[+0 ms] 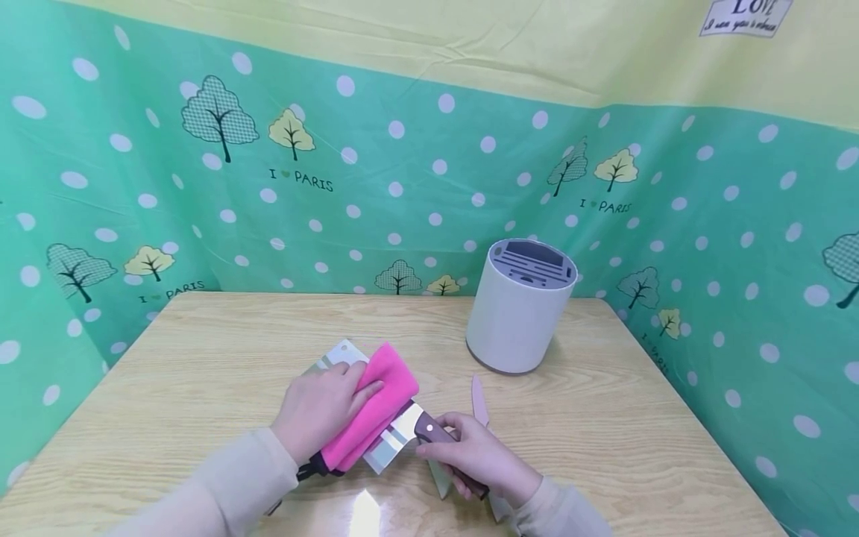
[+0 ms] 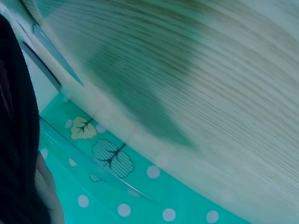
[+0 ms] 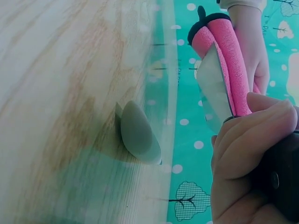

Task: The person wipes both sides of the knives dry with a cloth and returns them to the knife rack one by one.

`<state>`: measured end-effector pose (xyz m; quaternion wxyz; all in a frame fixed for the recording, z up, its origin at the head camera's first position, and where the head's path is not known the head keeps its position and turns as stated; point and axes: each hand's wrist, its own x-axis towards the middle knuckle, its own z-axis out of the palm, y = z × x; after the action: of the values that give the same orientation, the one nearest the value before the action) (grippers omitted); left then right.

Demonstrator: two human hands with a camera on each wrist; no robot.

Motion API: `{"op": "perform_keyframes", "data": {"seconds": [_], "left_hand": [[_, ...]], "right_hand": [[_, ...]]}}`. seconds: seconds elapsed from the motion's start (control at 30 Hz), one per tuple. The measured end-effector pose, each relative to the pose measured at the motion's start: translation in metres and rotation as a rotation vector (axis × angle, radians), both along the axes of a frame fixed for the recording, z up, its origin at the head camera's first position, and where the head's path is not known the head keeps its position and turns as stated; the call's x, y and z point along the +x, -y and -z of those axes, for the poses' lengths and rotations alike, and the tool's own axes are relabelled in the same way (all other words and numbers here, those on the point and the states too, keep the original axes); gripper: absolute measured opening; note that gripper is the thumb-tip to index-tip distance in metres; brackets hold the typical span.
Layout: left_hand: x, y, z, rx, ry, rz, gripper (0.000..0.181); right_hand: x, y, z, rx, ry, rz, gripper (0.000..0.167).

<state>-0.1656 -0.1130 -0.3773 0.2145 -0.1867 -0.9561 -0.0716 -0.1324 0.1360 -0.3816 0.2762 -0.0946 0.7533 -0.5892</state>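
Note:
My right hand [image 1: 479,455] grips the dark riveted handle of a cleaver [image 1: 405,424]. Its broad, shiny blade has a hole at the far corner. A pink cloth [image 1: 376,403] with black trim is folded over the blade, and my left hand [image 1: 322,406] holds it there. In the right wrist view, the cloth [image 3: 229,65] wraps the blade's edge, with my left hand [image 3: 252,70] behind it. My right fingers [image 3: 254,140] curl round the handle. A pink knife [image 1: 479,399] lies by my right hand; a pale green blade [image 1: 439,477] is partly hidden under it.
A white cylindrical knife block [image 1: 517,313] with a slotted grey top stands toward the back right of the wooden table [image 1: 221,358]. A green polka-dot cloth [image 1: 376,179] hangs round the table's back and sides. In the right wrist view, a rounded pale shape [image 3: 138,133] lies on the table.

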Motion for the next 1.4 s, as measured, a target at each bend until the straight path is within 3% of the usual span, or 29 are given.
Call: {"op": "perform_keyframes", "data": {"seconds": [0.73, 1.1, 1.4], "left_hand": [[0.012, -0.017, 0.002, 0.019, 0.005, 0.007, 0.03], [0.017, -0.024, 0.002, 0.08, 0.118, -0.041, 0.033], [0.014, -0.026, 0.002, 0.117, 0.126, -0.06, 0.035]], "right_hand": [[-0.002, 0.002, 0.005, -0.012, 0.0, 0.012, 0.045], [-0.003, 0.003, 0.008, -0.031, -0.027, 0.014, 0.046], [-0.008, 0.005, 0.003, -0.025, -0.037, 0.006, 0.046]]}}
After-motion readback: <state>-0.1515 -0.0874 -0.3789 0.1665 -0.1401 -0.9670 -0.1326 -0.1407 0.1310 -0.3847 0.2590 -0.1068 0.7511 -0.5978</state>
